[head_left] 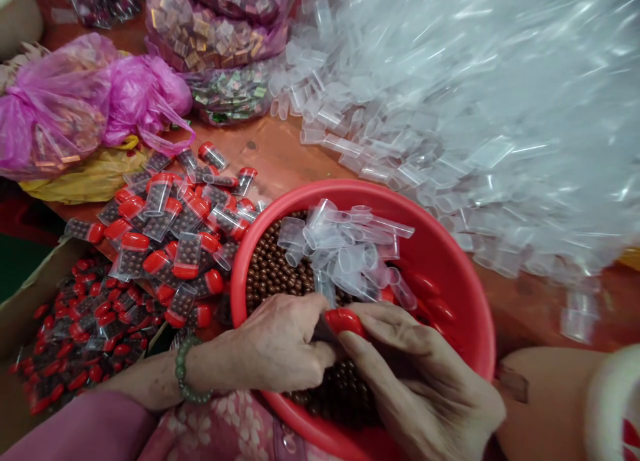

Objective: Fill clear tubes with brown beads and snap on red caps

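Observation:
Over a red basin (360, 188), my left hand (285, 344) has its fingers closed round a small clear container, mostly hidden by them. The thumb and fingers of my right hand (425, 374) pinch the red cap (345, 321) at that container's end. Brown balls (273, 268) lie in the basin, beneath and behind my hands. A heap of clear plastic tubes (350, 248) rests on top of them. More red caps (425, 288) show along the basin's right side.
Filled red-capped containers (187, 251) are piled left of the basin, with more in a box (30, 274) at lower left. Pink bags (65, 108) stand at upper left. Loose clear tubes (475, 101) cover the upper right. A white-rimmed container (607, 394) sits at lower right.

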Motion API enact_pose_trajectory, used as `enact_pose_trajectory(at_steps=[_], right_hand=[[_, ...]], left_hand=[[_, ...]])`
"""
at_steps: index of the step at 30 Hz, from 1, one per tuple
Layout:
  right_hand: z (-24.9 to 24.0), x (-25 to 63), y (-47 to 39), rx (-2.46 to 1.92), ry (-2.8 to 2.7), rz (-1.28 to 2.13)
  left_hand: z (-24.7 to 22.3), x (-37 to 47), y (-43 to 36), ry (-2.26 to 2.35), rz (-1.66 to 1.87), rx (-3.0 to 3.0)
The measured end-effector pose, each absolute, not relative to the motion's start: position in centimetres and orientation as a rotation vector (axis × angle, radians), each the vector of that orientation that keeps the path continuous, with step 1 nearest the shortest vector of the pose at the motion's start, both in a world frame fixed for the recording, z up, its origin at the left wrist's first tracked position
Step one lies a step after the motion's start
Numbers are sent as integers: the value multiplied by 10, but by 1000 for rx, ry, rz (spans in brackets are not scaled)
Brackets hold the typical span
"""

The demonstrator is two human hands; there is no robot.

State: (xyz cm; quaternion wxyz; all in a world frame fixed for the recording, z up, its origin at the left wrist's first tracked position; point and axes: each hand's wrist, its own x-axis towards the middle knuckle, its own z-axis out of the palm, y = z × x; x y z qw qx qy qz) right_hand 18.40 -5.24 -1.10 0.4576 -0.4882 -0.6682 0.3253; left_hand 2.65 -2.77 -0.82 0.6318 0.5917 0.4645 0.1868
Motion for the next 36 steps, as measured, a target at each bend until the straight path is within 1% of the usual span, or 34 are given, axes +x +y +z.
enact_pose_trajectory(at_steps=[6,10,14,19,23,26,31,34,36], right_hand=[[-11,189,-56,-1219,-1754,782],[-15,195,-59,-1198,-1898,694],[-20,200,-58,-1173,-2149,527],[-23,193,-50,-1179,-2301,91],[-21,189,-49,-1112,-2253,18],[-18,192,-51,-1087,-2242,20],[-19,195,-53,-1115,-2238,-5],[-22,196,-54,-1088,-2249,-24],[-23,197,-54,-1076,-2275,-40]], left_hand=[[-10,27,-29,1080,432,1409],[-15,27,-29,1027,459,1329],[-20,29,-26,781,604,984],[-17,28,-23,593,606,751],[-12,30,-25,466,595,660],[-10,34,-29,499,555,627],[-13,46,-35,745,486,462],[-16,55,-35,818,551,447],[-16,58,-35,877,633,563]])
